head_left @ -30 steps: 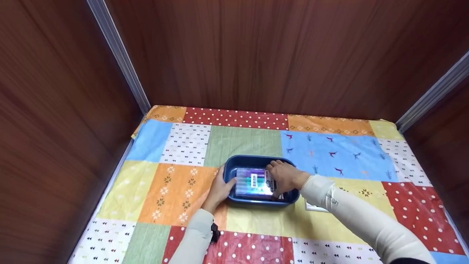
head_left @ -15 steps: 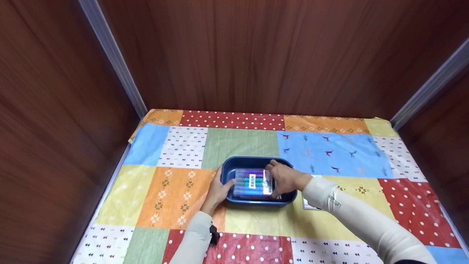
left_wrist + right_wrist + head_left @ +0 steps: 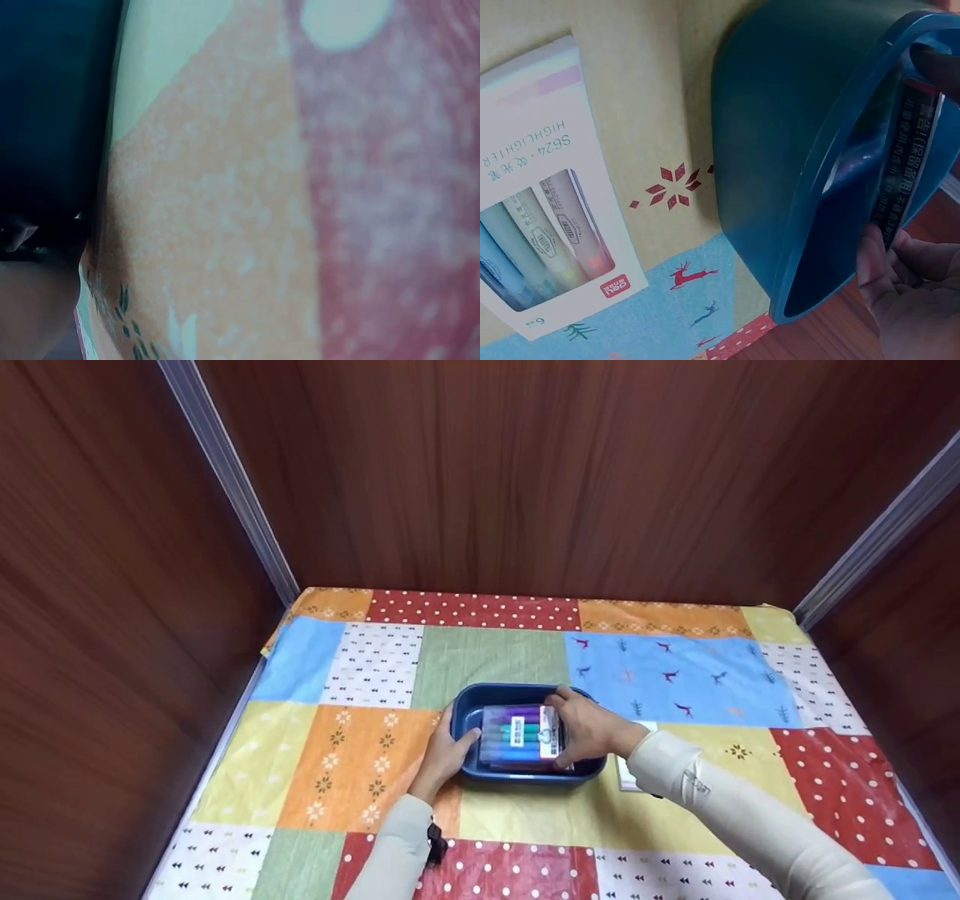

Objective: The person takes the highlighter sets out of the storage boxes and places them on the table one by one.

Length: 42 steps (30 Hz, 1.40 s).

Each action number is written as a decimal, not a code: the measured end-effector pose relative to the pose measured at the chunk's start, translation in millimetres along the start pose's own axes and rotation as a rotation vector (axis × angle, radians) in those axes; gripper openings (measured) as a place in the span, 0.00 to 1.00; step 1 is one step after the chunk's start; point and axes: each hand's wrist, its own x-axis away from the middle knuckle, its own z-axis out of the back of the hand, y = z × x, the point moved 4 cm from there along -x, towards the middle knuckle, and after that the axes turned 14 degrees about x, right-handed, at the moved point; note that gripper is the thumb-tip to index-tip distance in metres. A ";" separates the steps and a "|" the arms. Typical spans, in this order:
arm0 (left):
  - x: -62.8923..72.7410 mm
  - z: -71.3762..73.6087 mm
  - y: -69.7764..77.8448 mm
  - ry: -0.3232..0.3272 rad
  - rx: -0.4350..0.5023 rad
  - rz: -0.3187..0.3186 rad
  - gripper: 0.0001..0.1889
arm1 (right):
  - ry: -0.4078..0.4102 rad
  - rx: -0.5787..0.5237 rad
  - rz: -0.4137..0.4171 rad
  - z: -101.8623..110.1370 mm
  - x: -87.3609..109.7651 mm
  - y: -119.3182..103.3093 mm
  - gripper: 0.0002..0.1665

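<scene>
A dark blue plastic bin (image 3: 532, 777) sits mid-table, a clear pack of coloured pens (image 3: 511, 742) inside it. My left hand (image 3: 448, 748) holds the bin's left side, thumb over the rim. That hand (image 3: 34, 311) shows only partly in the left wrist view, beside the bin's dark wall (image 3: 52, 112). Reaching in from the right, my right hand (image 3: 589, 727) grips the right end of the pack between thumb and fingers. In the right wrist view, thumb and fingers (image 3: 922, 300) are at opposite ends of the pack's printed edge (image 3: 907, 165).
A white box of highlighters (image 3: 562, 180) lies on the table just right of the bin, partly under my right forearm in the head view. A patchwork tablecloth (image 3: 495, 660) covers the table. Brown wood-grain panels (image 3: 480, 472) stand behind and at both sides.
The head view has shifted slightly. Glare on the pen pack has faded, so its label and colours show more plainly. Both hands keep nearly the same places on bin and pack.
</scene>
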 end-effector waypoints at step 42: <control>-0.7 0.2 -1.5 0.006 0.018 -0.001 0.41 | 0.122 -0.114 -0.218 5.6 42.1 11.2 0.62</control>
